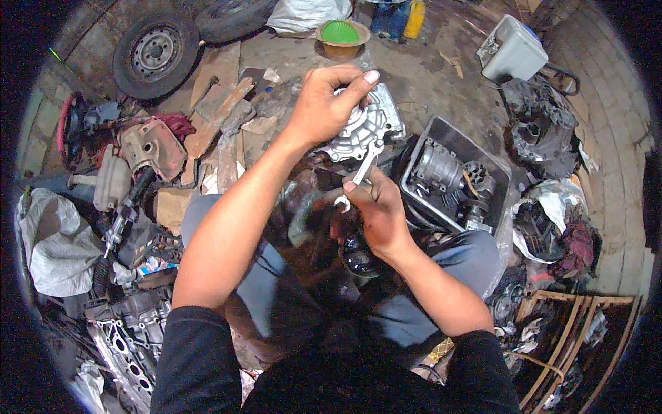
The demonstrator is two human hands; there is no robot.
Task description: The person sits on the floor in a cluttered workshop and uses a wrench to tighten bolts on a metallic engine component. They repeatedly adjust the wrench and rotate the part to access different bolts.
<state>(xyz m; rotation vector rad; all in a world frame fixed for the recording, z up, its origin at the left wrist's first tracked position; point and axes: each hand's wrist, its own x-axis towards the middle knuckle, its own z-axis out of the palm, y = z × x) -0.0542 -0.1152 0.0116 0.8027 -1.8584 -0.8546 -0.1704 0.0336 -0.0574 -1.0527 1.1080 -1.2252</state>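
A silvery cast-metal housing (358,138) with ribs and bolt holes is in front of me, above my lap. My left hand (329,103) is closed over its far left edge, thumb on top; the fingertips are partly hidden behind it. In my right hand (378,207) is a combination wrench (364,168), gripped near its open-jaw end. The wrench's ring end meets a bolt position on the housing's near edge; whether it sits fully over a bolt head I cannot tell. Dark, greasy machinery lies below both hands, between my knees.
A grey plastic bin (419,155) with metal engine parts stands right of the housing. Wheels with tyres (156,56) and a bowl with a green basket (341,33) are at the back. Scrap parts, a white sack (58,238) and an engine head (124,352) crowd the left side.
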